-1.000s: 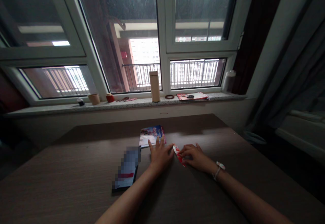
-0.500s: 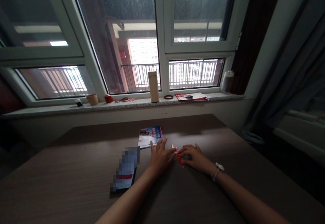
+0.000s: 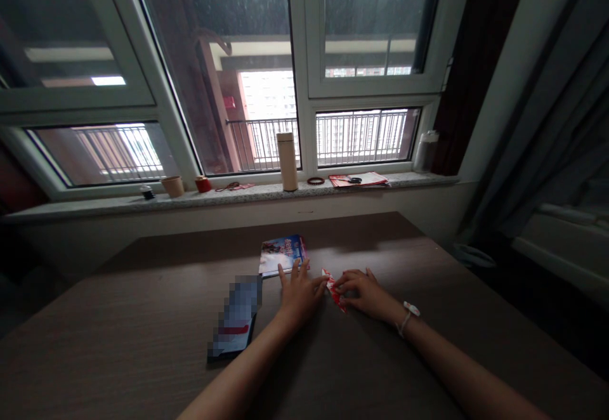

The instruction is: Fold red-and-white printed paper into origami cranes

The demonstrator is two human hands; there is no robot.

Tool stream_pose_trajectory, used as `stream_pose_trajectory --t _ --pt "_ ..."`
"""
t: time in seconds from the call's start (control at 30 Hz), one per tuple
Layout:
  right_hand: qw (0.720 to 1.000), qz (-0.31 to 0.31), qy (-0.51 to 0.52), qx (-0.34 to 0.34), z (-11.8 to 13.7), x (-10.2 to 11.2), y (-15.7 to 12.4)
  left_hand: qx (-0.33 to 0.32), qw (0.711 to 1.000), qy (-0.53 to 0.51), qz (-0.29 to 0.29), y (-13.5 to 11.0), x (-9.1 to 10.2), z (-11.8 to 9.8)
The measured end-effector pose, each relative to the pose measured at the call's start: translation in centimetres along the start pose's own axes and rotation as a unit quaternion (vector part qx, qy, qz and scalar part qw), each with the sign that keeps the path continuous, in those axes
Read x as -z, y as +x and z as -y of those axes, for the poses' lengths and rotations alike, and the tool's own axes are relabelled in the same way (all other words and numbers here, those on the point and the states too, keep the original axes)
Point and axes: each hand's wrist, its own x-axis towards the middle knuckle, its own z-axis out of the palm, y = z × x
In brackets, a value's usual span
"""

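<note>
A small piece of folded red-and-white paper (image 3: 333, 290) lies on the brown table between my hands. My right hand (image 3: 365, 294), with a pale bracelet on its wrist, is closed on the paper's right side, fingers bent and thumb near its lower end. On the other side, my left hand (image 3: 302, 292) has its fingers spread; its thumb and index tips are at the paper's left edge. Its longer fingers reach toward a stack of printed sheets or booklets (image 3: 281, 254), blue and pink. Left of that hand rests a phone-like device (image 3: 235, 318) with a blurred screen.
The table (image 3: 143, 318) meets a wall below a stone windowsill (image 3: 257, 195). On the sill stand a tall beige flask (image 3: 287, 163), a paper cup (image 3: 173, 186), a red spool-like item (image 3: 203, 184), a dark ring (image 3: 315, 181), red-and-white papers (image 3: 373, 180) with scissors (image 3: 353, 181), and a bottle (image 3: 427, 151).
My left hand has shifted slightly left, its fingertips drawing back to the paper's edge. My right hand stays almost where it was, still on the paper.
</note>
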Motion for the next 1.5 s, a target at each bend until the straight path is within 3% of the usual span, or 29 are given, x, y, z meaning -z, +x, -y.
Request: stream_pose_trajectory --t 0.27,0.97,1.5 --pt "1.0 -0.001 0.002 0.002 0.2 0.1 -0.1 -0.001 1.0 0.018 -0.024 0.1 0.2 -0.2" --pt "1.0 -0.011 -0.018 0.013 0.2 -0.1 0.0 0.036 0.999 -0.008 0.007 0.8 0.0 -0.2" --pt "1.0 -0.014 -0.001 0.026 0.6 0.1 -0.5 -0.023 0.999 -0.048 0.003 0.5 -0.9 0.2"
